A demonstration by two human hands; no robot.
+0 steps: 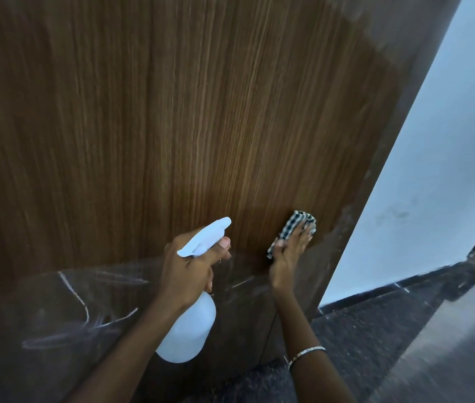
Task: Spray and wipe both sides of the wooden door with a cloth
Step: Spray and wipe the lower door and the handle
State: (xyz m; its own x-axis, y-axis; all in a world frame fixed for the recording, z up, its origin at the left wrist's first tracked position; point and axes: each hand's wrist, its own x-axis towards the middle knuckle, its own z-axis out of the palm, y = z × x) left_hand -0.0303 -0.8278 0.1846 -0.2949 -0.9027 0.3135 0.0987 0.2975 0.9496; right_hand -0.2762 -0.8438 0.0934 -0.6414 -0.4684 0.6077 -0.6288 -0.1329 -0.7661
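A checked cloth (291, 229) is pressed on the wooden door (172, 126) by the flat right hand (288, 254) at lower centre. A spray bottle (186, 330) is gripped by the left hand (189, 271). A white wall (434, 170) is seen at right.

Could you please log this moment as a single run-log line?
left hand: grips spray bottle | right hand: presses checked cloth on wooden door | white streaks: low on door

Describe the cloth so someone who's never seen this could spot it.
Follow the big wooden door down toward its right edge. There the right hand presses a small bunched cloth against the wood. It alone is checked, dark and white, unlike the plain white spray bottle nearby.
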